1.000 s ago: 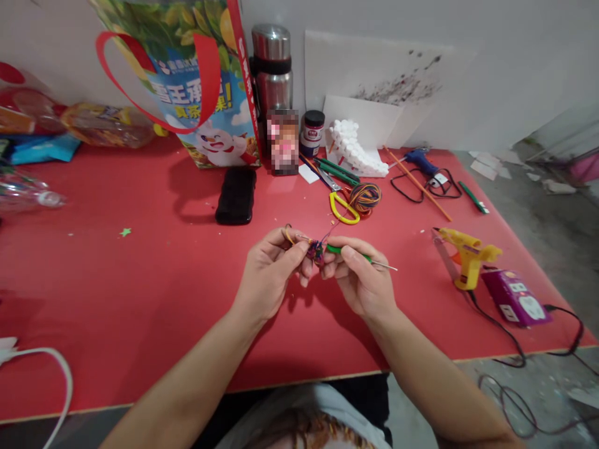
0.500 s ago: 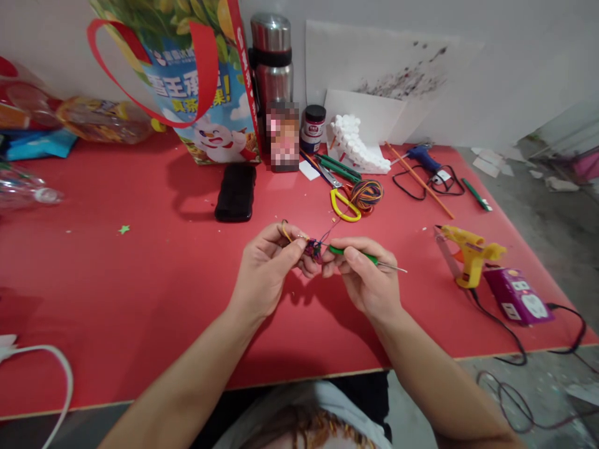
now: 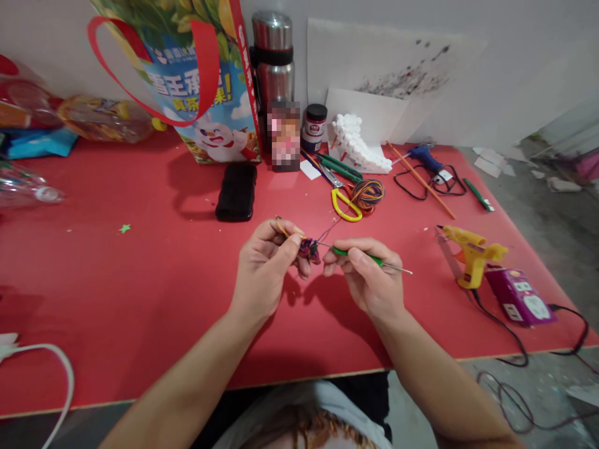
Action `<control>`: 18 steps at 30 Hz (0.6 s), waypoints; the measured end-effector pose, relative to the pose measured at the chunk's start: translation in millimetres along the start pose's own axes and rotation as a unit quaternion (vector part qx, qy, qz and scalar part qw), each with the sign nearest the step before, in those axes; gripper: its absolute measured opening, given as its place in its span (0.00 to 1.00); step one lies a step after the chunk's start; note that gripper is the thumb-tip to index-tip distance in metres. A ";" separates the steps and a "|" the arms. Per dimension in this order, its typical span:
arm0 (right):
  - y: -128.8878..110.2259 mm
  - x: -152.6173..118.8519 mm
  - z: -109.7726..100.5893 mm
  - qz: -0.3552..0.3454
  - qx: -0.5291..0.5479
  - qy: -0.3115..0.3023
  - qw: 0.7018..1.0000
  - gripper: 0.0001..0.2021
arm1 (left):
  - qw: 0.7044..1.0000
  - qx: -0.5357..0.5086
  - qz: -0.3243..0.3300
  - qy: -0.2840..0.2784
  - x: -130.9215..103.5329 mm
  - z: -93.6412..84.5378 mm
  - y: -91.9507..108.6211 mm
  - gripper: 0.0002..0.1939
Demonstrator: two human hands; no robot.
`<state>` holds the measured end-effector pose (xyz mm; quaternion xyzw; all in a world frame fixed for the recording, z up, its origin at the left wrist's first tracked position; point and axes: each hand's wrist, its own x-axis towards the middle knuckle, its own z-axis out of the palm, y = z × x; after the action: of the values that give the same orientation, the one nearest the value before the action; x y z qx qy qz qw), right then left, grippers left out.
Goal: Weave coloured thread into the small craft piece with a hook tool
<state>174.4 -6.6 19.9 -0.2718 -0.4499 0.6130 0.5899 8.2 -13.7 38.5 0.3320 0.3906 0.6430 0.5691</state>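
Between the thumb and fingers of my left hand [image 3: 264,271] is a small dark, multicoloured crochet piece [image 3: 309,250]. A yellow-orange yarn end stands up by that thumb. My right hand [image 3: 372,277] grips a crochet hook [image 3: 369,255] by its green handle; one thin metal end points right, and the other reaches left to the crochet piece. Whether its tip sits inside a stitch is too small to tell. A strand of yarn runs from the piece up to a multicoloured yarn ball [image 3: 368,194], which lies against yellow-handled scissors [image 3: 346,206].
Behind my hands lie a black phone [image 3: 236,193] and a green cutter [image 3: 340,167]. A steel thermos [image 3: 274,56] stands beside a large bag [image 3: 187,81]. To the right are a yellow glue gun [image 3: 472,252], a purple power box [image 3: 520,296] and a blue glue gun [image 3: 425,158].
My hands have drawn slightly apart: the left with the crochet piece has shifted a little left, the right with the hook a little right. More of the hook's left shaft shows.
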 end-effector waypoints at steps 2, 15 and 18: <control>-0.5 0.1 0.2 0.002 -0.004 0.004 1.000 0.06 | 1.000 -0.001 -0.006 -0.006 -0.8 0.0 0.3 0.08; -1.9 1.7 1.9 0.050 0.002 0.036 0.998 0.08 | 0.996 -0.023 -0.080 -0.022 1.0 0.6 5.8 0.12; -0.3 2.3 2.6 0.062 0.019 0.032 0.997 0.07 | 0.994 -0.032 -0.098 -0.026 1.7 -1.3 6.6 0.11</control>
<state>171.9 -5.0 21.7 -0.3078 -0.4016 0.6475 0.5698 3.7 -12.5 43.7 0.2903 0.3853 0.5874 0.6498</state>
